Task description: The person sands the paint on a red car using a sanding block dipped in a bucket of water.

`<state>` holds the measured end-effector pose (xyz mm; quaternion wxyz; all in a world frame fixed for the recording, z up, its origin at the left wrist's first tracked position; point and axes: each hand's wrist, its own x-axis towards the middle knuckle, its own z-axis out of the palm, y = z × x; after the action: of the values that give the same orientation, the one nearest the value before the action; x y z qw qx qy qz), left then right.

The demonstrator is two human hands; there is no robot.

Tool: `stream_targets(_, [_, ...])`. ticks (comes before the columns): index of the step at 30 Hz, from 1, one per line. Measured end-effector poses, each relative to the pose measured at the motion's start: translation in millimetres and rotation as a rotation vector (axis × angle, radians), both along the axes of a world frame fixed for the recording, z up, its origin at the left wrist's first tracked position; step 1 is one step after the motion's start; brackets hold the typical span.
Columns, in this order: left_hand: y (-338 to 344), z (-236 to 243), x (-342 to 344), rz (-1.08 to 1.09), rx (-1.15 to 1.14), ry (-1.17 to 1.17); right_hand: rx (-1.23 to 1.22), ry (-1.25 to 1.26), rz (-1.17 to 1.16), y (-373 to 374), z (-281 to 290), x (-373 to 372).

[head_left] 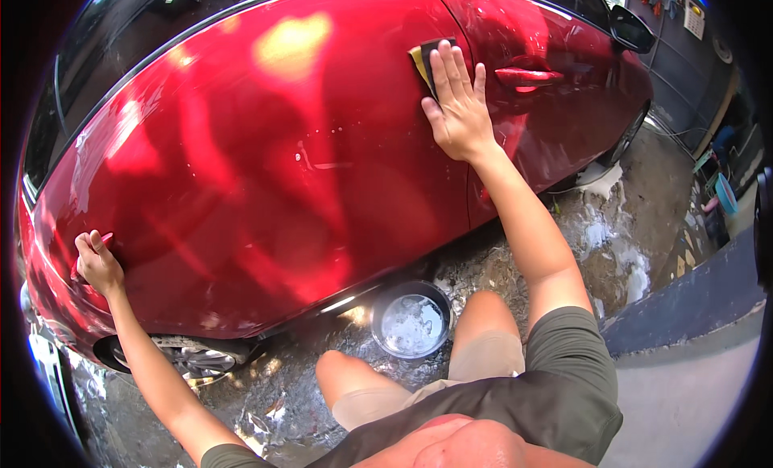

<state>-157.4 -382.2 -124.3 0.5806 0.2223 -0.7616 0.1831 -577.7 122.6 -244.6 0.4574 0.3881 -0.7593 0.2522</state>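
Note:
A red car door (266, 178) spreads out before me, wet-looking and shiny, with a few white spots near its middle. At the upper right, my right hand (460, 105) holds a black and yellow sponge (427, 64) pressed to the panel. Its fingers lie long over the sponge and cover part of it, close to the seam with the neighbouring door. Far to the left, my left hand (98, 262) is closed around a red door handle (106, 238). Another red door handle (527, 76) sits just right of my right hand, untouched.
A round dark bucket (411, 320) of foamy water stands on the wet floor between my knees and the car. White suds (600, 230) lie on the ground at right. A low wall (684, 291) runs beside me. The side mirror (632, 29) juts out at upper right.

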Motion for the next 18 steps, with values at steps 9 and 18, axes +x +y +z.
stream_targets(9, [-13, -2, 7, 0.123, -0.029, 0.014, 0.039, 0.036, -0.001, 23, -26, -25])
stream_targets(18, [-22, -5, 3, 0.135, 0.031, 0.035, 0.056, 0.057, 0.077, 34, -53, -35])
